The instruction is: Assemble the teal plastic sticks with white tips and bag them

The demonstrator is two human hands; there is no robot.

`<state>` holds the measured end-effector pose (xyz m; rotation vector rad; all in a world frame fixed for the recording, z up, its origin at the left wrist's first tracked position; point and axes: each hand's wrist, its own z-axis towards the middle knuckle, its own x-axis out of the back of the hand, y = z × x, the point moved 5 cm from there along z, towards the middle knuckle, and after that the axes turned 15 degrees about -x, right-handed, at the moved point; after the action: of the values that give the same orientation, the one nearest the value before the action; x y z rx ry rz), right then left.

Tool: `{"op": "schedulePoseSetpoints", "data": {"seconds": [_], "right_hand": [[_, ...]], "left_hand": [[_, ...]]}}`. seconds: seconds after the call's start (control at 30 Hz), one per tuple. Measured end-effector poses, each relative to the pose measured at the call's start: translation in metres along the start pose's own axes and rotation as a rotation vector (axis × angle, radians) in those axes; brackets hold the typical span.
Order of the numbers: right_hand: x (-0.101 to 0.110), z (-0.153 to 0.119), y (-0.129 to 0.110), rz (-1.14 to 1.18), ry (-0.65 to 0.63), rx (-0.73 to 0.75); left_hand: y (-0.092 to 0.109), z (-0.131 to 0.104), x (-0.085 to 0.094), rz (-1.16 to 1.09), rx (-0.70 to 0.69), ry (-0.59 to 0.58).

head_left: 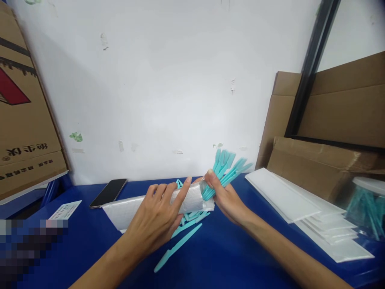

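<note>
My left hand (161,206) is wrapped round a white foam pouch (120,212), which lies sideways above the blue table. At the pouch's right end, my right hand (224,196) grips a bundle of turquoise plastic sticks with flat, blade-like ends (222,160). The blade ends fan out up and to the right, while the lower ends sit at the pouch mouth, partly inside it. Several more turquoise sticks lie loose beneath the pouch, partly hidden by it and my left hand. A single turquoise stick (177,248) rests nearer to me.
A black phone (110,192) and a printed card (66,210) lie at left on the blue table (240,257). White foam pouches (285,196) are stacked at right, beside a clear tub (367,208) of turquoise sticks. Cardboard boxes (27,120) stand on both sides; a white wall closes the back.
</note>
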<state>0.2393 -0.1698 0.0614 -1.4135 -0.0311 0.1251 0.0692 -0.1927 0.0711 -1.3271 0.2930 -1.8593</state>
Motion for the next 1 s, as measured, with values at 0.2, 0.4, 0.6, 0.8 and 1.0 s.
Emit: {"op": "schedulePoseSetpoints", "data": {"seconds": [0.2,0.4,0.6,0.8,1.0], "right_hand": [[0.006,0.001,-0.006,-0.056,0.087,0.045],[0.02,0.0,-0.02,-0.324,0.207,0.186],[0.009,-0.005,-0.014,-0.432,-0.034,0.115],[0.003,0.0,-0.001,-0.575,-0.219,0.001],[0.006,0.004,0.015,-0.515,-0.37,-0.197]], "left_hand": [[-0.011,-0.003,0.003,0.035,0.037,-0.01],[-0.037,-0.011,-0.003,-0.031,0.092,0.043],[-0.052,-0.018,-0.021,-0.02,0.126,0.0],[-0.061,-0.022,-0.019,-0.077,0.128,0.08],[-0.061,-0.024,-0.016,-0.079,0.027,0.152]]}}
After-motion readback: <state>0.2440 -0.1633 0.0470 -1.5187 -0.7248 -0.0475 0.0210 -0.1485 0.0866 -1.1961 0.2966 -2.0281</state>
